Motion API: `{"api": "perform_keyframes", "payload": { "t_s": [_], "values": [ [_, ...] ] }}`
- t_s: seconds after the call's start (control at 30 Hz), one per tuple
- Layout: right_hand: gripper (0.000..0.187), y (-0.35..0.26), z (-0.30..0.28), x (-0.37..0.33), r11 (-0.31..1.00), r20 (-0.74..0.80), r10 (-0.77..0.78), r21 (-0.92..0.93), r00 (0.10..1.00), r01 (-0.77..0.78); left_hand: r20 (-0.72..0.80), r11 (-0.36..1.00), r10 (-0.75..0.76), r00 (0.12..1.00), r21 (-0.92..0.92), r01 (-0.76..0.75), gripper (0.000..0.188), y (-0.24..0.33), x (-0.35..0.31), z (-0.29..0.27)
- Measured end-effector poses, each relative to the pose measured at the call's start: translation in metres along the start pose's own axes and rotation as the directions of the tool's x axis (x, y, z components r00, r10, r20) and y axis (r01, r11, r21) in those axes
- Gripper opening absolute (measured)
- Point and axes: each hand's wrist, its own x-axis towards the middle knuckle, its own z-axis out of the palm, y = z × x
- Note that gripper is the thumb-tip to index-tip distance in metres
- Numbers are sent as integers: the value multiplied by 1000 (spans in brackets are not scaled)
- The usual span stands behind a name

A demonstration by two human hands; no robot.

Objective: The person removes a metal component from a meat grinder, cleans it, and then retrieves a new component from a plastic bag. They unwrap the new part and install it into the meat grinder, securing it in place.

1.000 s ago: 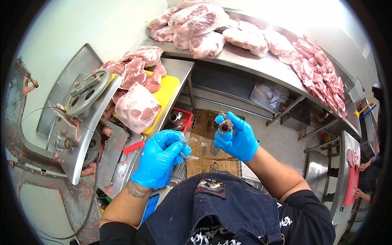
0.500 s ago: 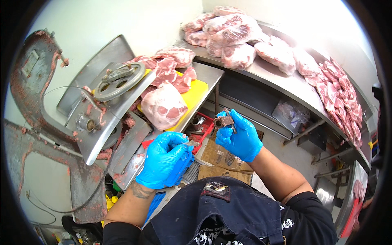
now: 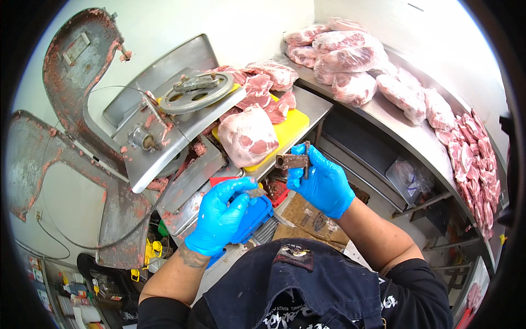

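Grasping a brown-stained, tubular metal fitting [image 3: 293, 161] with a slim crosswise rod at one end, the right hand [image 3: 326, 189], in a smooth blue glove, curls its fingers about the piece in the head view. The fitting is held on the wearer's side of a flat yellow cutting board [image 3: 296, 123]. The left hand [image 3: 219, 214], gloved alike, lies nearer the wearer than the board; thumb and forefinger pinch a small greyish scrap [image 3: 255, 192], its material too indistinct to tell.

A rounded, pale-pink block of meat [image 3: 247, 137] rests on the board, with limp, glossy slices [image 3: 257, 90] behind it. Left of the board: a grey, curved metal machine frame [image 3: 82, 49] smeared with pink residue, and a round metal wheel [image 3: 200, 93] pierced by holes.

Right of and behind the board, a long stainless-steel counter [image 3: 411, 131] carries film-wrapped joints of meat [image 3: 350, 55] and a heap of raw pink slices [image 3: 476, 170]. Nearer the wearer than the board are a blue plastic container [image 3: 255, 219] and flattened brown cardboard [image 3: 312, 219]; beyond it rises a plain white wall [image 3: 257, 24].
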Motion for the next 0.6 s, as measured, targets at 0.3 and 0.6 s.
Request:
{"api": "perform_keyframes", "payload": {
  "t_s": [0.3,0.6],
  "values": [
    [35,52,-3,6,985,133,103,-151,986,-82,-121,956,-101,987,-285,63,48,17,1,33],
    [36,88,-30,7,952,40,104,-293,994,-88,-137,948,-218,966,-265,176,39,6,-5,28]
  ]
}}
